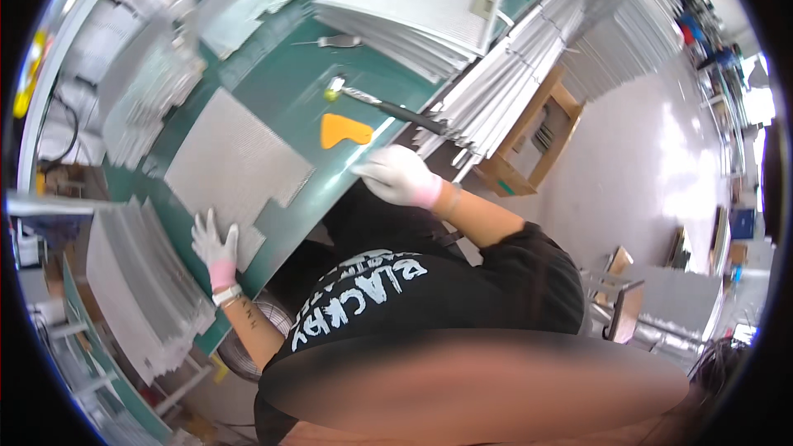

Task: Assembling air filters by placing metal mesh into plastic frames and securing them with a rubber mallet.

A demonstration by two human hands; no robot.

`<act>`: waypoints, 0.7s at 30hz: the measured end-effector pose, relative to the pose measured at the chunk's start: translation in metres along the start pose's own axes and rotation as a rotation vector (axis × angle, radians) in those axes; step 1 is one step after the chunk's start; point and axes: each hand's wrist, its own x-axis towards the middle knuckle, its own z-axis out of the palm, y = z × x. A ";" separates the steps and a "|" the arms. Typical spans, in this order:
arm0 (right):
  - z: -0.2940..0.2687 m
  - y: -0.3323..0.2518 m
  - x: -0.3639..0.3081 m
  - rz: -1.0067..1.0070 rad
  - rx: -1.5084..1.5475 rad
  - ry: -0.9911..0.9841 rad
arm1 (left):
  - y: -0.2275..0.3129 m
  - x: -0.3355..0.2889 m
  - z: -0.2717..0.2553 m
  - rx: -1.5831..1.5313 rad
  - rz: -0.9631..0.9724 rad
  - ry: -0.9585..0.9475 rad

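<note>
Lying flat: pale grey panel (235, 153), finely textured, one corner notched.

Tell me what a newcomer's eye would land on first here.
Most likely the bright yellow scraper-like piece, lying on the green table just below a black-handled hammer in the picture. Next, the white gloves: the left hand spread at a pale panel's lower edge, the right hand near the yellow piece.

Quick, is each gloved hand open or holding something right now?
White-gloved left hand: open, fingers spread over the edge of the flat, light-grey notched sheet.
White-gloved right hand: blurred; whether it holds anything cannot be told.
</note>
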 end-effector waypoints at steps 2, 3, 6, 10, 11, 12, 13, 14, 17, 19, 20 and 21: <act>-0.042 0.018 -0.071 0.024 -0.106 0.084 | -0.001 0.003 0.002 0.000 -0.005 -0.012; -0.062 0.029 -0.108 0.104 -0.165 0.092 | -0.006 0.003 0.002 -0.012 0.000 -0.011; -0.108 0.082 -0.213 0.634 -0.502 0.347 | -0.017 0.007 0.002 0.040 0.021 -0.001; -0.153 0.186 -0.342 1.433 -0.373 0.165 | -0.029 0.013 -0.006 -0.062 0.110 0.004; -0.155 0.215 -0.369 1.562 -0.263 0.063 | -0.028 0.012 -0.009 -0.089 0.093 -0.018; -0.154 0.242 -0.393 1.688 -0.150 -0.041 | -0.024 0.011 -0.011 -0.134 0.082 -0.039; -0.153 0.269 -0.414 1.703 -0.156 -0.040 | -0.017 0.012 -0.010 -0.189 0.071 -0.062; -0.154 0.299 -0.428 1.893 -0.107 0.001 | -0.013 0.007 -0.008 -0.197 0.070 -0.063; -0.144 0.336 -0.444 2.132 -0.130 -0.042 | 0.008 0.014 -0.013 -0.344 -0.021 -0.136; -0.117 0.358 -0.419 2.118 -0.186 -0.193 | -0.017 -0.002 -0.031 -0.425 -0.055 -0.101; -0.112 0.358 -0.420 2.013 -0.274 -0.051 | -0.008 -0.004 -0.034 -0.468 -0.065 -0.114; -0.109 0.358 -0.421 1.899 -0.355 0.085 | 0.002 -0.002 -0.029 -0.455 -0.073 -0.122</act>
